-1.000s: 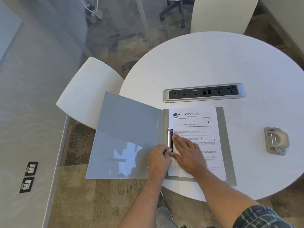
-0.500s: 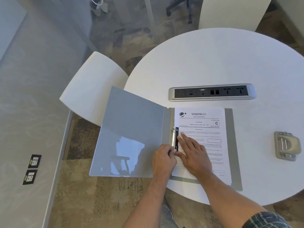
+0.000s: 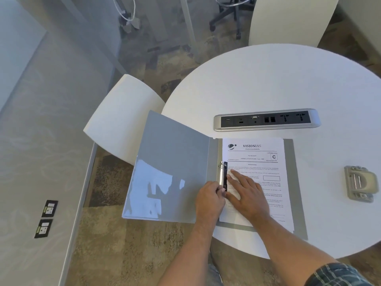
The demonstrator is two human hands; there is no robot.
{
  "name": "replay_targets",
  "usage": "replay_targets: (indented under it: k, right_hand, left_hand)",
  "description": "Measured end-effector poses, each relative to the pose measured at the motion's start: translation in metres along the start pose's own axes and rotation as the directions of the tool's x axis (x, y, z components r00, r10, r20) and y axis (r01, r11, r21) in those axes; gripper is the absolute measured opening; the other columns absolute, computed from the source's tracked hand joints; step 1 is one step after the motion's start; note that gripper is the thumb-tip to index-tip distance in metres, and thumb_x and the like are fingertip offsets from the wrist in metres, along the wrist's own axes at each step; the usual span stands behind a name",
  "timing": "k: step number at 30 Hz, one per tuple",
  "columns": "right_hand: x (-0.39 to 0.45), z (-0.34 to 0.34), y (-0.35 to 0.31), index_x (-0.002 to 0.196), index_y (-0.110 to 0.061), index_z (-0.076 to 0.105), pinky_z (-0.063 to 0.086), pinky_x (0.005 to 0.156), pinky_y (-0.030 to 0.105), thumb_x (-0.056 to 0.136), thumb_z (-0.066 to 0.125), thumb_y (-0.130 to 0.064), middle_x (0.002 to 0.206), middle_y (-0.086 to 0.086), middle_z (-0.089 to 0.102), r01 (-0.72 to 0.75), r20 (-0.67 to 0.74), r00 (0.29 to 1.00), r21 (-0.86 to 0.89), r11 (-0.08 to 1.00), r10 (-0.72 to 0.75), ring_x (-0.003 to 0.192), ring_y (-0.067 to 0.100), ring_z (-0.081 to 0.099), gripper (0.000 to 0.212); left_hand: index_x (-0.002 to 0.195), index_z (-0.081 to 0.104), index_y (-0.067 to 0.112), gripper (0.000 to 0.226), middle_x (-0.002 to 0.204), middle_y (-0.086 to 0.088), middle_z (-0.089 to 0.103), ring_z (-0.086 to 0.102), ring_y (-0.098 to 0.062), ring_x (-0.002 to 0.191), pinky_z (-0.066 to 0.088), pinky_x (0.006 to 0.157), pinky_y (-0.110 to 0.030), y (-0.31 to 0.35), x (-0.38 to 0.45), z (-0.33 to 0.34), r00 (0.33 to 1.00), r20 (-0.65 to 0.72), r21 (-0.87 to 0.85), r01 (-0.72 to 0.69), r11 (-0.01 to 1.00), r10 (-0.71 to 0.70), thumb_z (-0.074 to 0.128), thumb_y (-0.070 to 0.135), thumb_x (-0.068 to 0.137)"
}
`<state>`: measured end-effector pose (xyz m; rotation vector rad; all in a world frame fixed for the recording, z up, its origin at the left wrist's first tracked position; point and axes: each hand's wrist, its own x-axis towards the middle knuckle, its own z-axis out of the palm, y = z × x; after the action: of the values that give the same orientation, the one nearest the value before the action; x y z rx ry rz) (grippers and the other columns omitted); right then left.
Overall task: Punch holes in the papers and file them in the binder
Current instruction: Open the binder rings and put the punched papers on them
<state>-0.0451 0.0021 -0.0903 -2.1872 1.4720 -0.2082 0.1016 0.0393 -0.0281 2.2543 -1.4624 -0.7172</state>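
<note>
Left hand (image 3: 209,200) pinches the lower end of the metal ring clip (image 3: 223,176) in the open grey plastic binder (image 3: 175,162); right hand (image 3: 246,194) lies flat, fingers spread, pressing the white printed papers (image 3: 259,159) on the binder's right half at the round white bench (image 3: 268,79) edge. Filing looks nearly finished: rings need closing, cover shutting. The grey metal hole punch (image 3: 359,183) sits well apart.

Open tabletop (image 3: 268,83) beyond socket strip (image 3: 267,120); hole punch (image 3: 359,183) sits right.
</note>
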Motion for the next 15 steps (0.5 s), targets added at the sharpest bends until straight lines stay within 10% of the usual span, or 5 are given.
replay_targets:
  k: [7, 15]
  right_hand:
    - [0.004, -0.008, 0.009, 0.159, -0.037, 0.034, 0.033, 0.115, 0.042, 0.092, 0.036, -0.078, 0.169, -0.018, 0.020, 0.072, 0.089, 0.993, 0.035, 0.997, -0.075, 0.150, 0.013, 0.029, 0.079]
    - [0.002, -0.022, 0.001, 0.161, -0.048, -0.002, 0.020, 0.123, 0.045, 0.105, 0.031, -0.060, 0.172, -0.014, -0.011, 0.152, 0.275, 0.955, -0.119, 0.981, -0.115, 0.159, 0.016, 0.002, 0.066]
  left_hand:
    - [0.126, 0.062, 0.021, 0.034, 0.122, 0.004, 0.063, 0.062, -0.019, 0.109, 0.051, 0.094, -0.035, 0.002, -0.017, -0.024, 0.983, 0.103, 0.191, -0.171, 0.967, 0.153, 0.059, 0.040, 0.097]
    - [0.148, 0.048, 0.016, 0.076, 0.164, -0.023, 0.025, 0.025, -0.042, 0.151, 0.033, 0.113, -0.059, -0.002, -0.023, -0.115, 0.908, -0.397, 0.387, 0.033, 0.922, 0.134, 0.077, 0.039, 0.083]
